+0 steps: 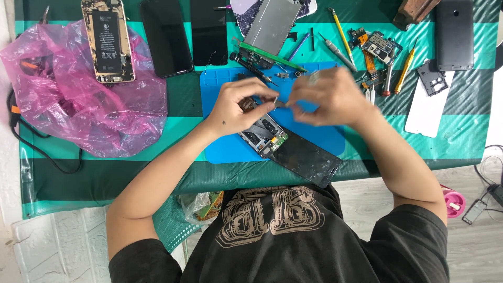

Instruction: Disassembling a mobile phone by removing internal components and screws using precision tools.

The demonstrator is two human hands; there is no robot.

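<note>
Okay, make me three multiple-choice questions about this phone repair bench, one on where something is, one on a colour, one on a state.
1. Where does the pink plastic bag lie?
A. On the table's left side
B. On the blue mat
C. On the floor

2. What colour is the mat under the opened phone?
A. Red
B. Blue
C. White

3. How is the gold phone at upper left?
A. Sealed in a box
B. Screen lit
C. Opened, battery showing

Answers: 1 A, the bag spreads beside the left hand. 2 B, blue shows around the right hand. 3 C, its black battery lies bare.
</note>
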